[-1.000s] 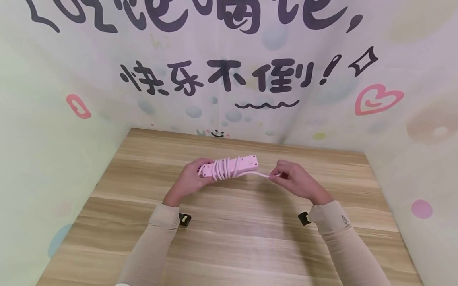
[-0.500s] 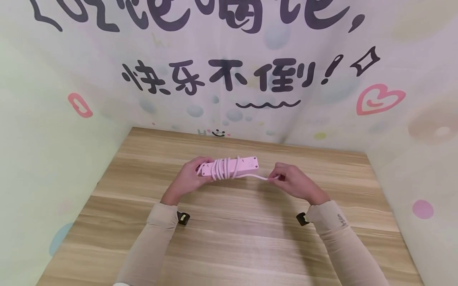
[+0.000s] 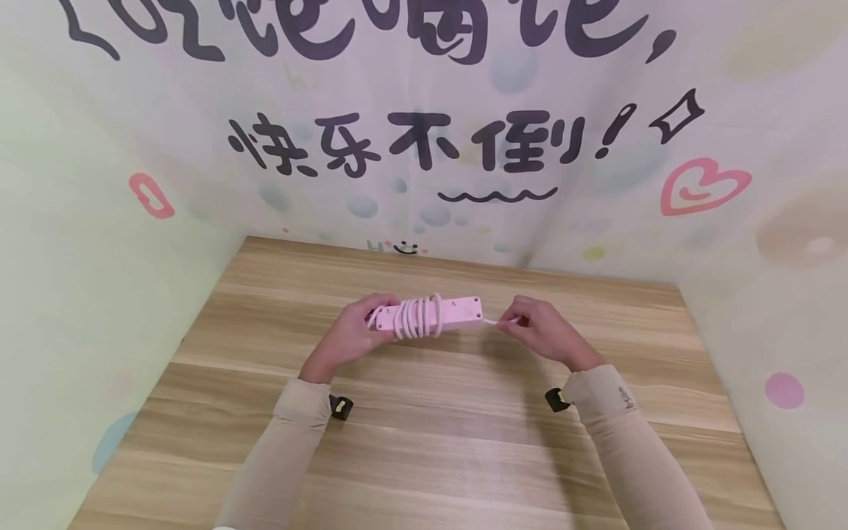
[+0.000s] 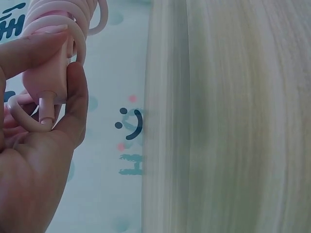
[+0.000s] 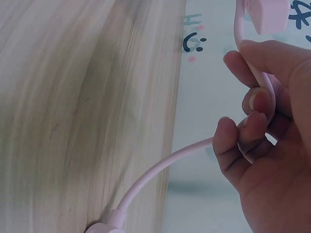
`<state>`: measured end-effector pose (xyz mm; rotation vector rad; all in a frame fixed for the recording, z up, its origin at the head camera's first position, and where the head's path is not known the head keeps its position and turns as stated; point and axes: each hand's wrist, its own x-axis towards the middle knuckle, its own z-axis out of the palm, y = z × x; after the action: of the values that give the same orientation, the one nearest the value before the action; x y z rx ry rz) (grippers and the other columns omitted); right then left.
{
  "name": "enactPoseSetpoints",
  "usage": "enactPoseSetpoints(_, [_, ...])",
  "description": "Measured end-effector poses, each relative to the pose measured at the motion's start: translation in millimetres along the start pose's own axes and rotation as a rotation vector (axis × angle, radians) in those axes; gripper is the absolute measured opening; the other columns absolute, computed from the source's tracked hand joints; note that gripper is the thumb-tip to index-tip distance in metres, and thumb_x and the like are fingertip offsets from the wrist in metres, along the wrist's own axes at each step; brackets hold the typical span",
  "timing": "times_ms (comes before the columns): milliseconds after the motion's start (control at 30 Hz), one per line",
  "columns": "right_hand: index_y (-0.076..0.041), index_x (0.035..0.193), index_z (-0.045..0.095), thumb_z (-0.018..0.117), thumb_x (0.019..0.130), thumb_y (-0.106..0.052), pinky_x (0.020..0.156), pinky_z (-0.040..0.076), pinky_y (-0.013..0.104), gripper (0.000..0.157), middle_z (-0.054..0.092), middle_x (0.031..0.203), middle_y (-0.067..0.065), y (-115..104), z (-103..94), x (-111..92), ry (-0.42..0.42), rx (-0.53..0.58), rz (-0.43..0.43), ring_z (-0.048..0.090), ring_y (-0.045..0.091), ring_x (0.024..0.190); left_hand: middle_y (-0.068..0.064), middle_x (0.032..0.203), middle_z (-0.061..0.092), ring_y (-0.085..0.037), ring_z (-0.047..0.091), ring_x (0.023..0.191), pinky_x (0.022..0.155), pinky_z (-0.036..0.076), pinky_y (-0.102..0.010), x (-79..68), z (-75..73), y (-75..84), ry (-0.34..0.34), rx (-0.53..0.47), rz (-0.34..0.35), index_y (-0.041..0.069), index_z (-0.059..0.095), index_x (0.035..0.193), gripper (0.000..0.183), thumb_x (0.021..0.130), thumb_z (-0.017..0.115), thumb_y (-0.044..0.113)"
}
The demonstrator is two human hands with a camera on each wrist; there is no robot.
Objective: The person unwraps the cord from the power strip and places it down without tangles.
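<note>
A pink power strip (image 3: 458, 312) is held above the table, several turns of its pale pink cord (image 3: 416, 317) wound round its left half. My left hand (image 3: 354, 329) grips the strip's left end, thumb and fingers on opposite sides; in the left wrist view the cord leaves that end (image 4: 47, 104) and loops back. Off the strip's right end, my right hand (image 3: 545, 329) pinches the free cord (image 5: 264, 80) between thumb and curled fingers. From below those fingers the cord curves down to a pink plug (image 5: 106, 227), partly cut off in the right wrist view.
Beneath both hands lies a wood-grain table (image 3: 424, 442). A printed cloth (image 3: 411, 184) with dark lettering hangs at its back edge, and pale walls stand at the left and right sides. Dark wrist cameras (image 3: 341, 407) sit at both cuffs.
The cord between strip and right hand has gone from below the strip's front edge to behind its right end. The right hand has risen slightly; the left still grips the strip.
</note>
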<state>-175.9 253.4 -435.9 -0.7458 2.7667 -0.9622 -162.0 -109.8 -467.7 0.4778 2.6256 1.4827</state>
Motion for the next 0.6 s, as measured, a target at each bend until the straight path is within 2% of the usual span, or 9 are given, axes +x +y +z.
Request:
enactPoseSetpoints(333, [-0.007, 0.096, 0.075, 0.071, 0.096, -0.016, 0.067, 0.048, 0.025, 0.009, 0.066, 0.086, 0.001, 4.1, 2.8, 3.8, 0.047, -0.016, 0.055, 0.057, 0.012, 0.076, -0.005, 0.127, 0.068, -0.025, 0.061, 0.113, 0.101, 0.047, -0.045, 0.1, 1.0, 0.3, -0.009, 0.013, 0.012, 0.016, 0.065, 0.128, 0.052, 0.080, 0.082, 0.004])
enactPoseSetpoints(600, [-0.007, 0.095, 0.075, 0.070, 0.096, -0.019, 0.068, 0.049, 0.027, 0.012, 0.069, 0.091, 0.005, 5.1, 2.9, 7.2, 0.094, -0.029, 0.093, 0.058, 0.015, 0.077, -0.003, 0.127, 0.067, -0.022, 0.060, 0.114, 0.100, 0.046, -0.043, -0.8, 3.7, 3.5, -0.032, 0.005, 0.002, 0.017, 0.065, 0.126, 0.048, 0.082, 0.081, 0.005])
